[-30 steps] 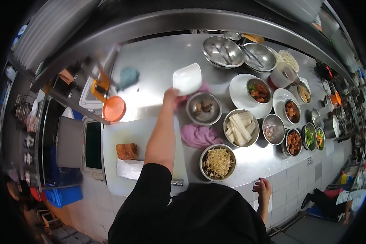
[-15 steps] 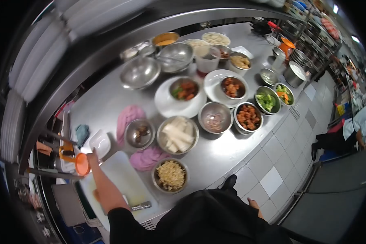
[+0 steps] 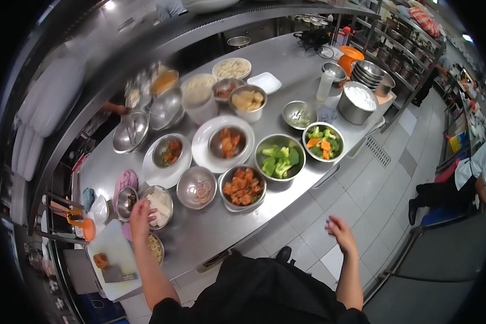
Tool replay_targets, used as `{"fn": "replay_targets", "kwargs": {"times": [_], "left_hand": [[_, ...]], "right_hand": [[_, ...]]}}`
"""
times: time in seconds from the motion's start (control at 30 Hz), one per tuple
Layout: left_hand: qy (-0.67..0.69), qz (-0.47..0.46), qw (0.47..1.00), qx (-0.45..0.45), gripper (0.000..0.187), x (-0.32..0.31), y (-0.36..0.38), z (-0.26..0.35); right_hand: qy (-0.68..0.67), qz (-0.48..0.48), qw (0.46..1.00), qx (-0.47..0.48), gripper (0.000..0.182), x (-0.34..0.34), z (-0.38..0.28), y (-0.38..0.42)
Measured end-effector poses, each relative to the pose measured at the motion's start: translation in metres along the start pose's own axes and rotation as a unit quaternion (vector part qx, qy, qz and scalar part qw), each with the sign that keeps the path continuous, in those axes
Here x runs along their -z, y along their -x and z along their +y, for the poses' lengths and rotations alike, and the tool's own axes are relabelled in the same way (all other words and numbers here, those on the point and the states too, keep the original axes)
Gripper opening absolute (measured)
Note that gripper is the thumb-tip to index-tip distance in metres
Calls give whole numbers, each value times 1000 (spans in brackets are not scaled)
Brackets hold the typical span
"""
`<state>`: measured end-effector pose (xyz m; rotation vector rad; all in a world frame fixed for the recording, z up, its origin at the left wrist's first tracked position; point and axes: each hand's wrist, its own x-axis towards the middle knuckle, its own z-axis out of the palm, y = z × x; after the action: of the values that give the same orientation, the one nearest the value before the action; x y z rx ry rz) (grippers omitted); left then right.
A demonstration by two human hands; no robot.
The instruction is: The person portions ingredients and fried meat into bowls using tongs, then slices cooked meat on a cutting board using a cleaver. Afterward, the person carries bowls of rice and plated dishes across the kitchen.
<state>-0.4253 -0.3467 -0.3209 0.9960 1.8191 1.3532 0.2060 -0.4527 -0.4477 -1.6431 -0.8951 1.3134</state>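
Note:
My left hand [image 3: 142, 217] is over the worktable, in front of a steel bowl of pale white strips [image 3: 160, 206] and partly covering it. Its fingers are loosely bent and I see nothing held in them. Close by are a small bowl with dark pieces [image 3: 127, 202] and a bowl of bean sprouts [image 3: 155, 248], partly behind my forearm. My right hand [image 3: 340, 235] is raised in the air beyond the table's edge, above the tiled floor, fingers apart and holding nothing visible.
A cutting board [image 3: 113, 237] carries a cleaver [image 3: 116, 274] and a brown lump [image 3: 100, 261]. Bowls of fried pieces [image 3: 244, 187], broccoli [image 3: 280, 161] and mixed vegetables [image 3: 323, 142] line the table's near edge. A pot of white contents [image 3: 359, 101] stands farther right. A co-worker [image 3: 467, 173] is at right.
My left hand has left the white dish near the orange handled container and come rightward over the bowls. My right hand has risen into fuller view. The view has swung right.

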Motion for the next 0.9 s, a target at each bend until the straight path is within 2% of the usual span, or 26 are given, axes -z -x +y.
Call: {"fn": "replay_targets", "kwargs": {"times": [0.07, 0.1, 0.17, 0.23, 0.3, 0.37, 0.5, 0.6, 0.67, 0.73, 0.83, 0.9], "left_hand": [[-8, -87, 996, -7, 33, -49, 20, 31], [-3, -81, 997, -8, 33, -68, 28, 39], [37, -165, 985, -33, 31, -97, 35, 49], [60, -189, 979, -51, 31, -126, 38, 50], [83, -214, 971, -67, 32, -159, 36, 47], [121, -245, 961, -34, 31, -192, 37, 43], [119, -298, 947, -10, 28, -243, 38, 57], [122, -276, 953, 9, 28, -263, 43, 74], [127, -210, 969, 24, 27, -269, 43, 75], [116, -153, 980, 49, 28, -273, 49, 80], [106, -48, 990, 84, 29, -279, 68, 90], [107, 9, 989, 100, 28, -289, 81, 97]], "right_hand": [[-27, -43, 996, 77, 47, 5, -76, -45], [-28, -72, 991, 111, 46, 1, -112, -66], [0, -126, 977, 173, 44, -20, -186, -95], [7, -191, 960, 204, 44, -44, -244, -116], [30, -241, 938, 248, 44, -68, -283, -139], [39, -266, 933, 239, 45, -91, -312, -158], [30, -273, 937, 215, 46, -124, -340, -247], [-53, -231, 958, 161, 50, -153, -370, -385], [-68, -187, 968, 151, 49, -178, -390, -468], [-98, -184, 968, 142, 50, -204, -401, -549], [-41, -191, 972, 127, 54, -253, -408, -679], [85, -75, 983, 143, 47, -289, -396, -755]]}}
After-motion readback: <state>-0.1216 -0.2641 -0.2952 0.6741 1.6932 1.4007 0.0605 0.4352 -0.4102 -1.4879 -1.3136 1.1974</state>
